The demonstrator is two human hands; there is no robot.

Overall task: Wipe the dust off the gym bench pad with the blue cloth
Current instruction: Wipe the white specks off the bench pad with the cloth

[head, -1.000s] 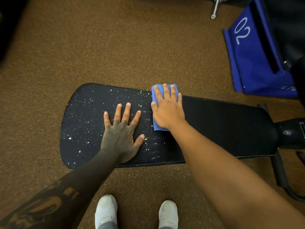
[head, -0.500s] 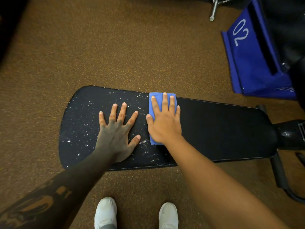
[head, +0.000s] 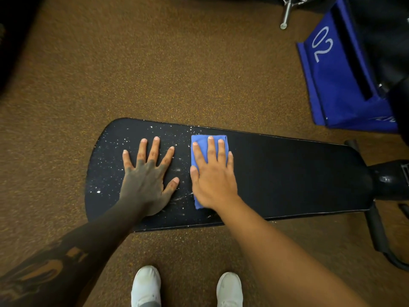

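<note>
The black gym bench pad [head: 287, 173] lies across the view, its wide end at the left. White dust specks cover the left part; the right part looks dark and clean. My right hand [head: 213, 176] presses flat on the folded blue cloth [head: 200, 142] near the pad's middle, fingers spread over it. My left hand [head: 148, 176] rests flat on the dusty part just left of the cloth, fingers apart, holding nothing. A narrow dusty strip separates the two hands.
Brown speckled carpet surrounds the bench. A blue box marked 02 [head: 338, 80] stands at the upper right, a metal leg [head: 286, 14] at the top. The black bench frame [head: 389, 182] extends right. My white shoes [head: 146, 286] stand just before the pad's near edge.
My right hand has slid the blue cloth leftward and toward me across the pad, closing the gap to my left hand. The left hand stays flat in place.
</note>
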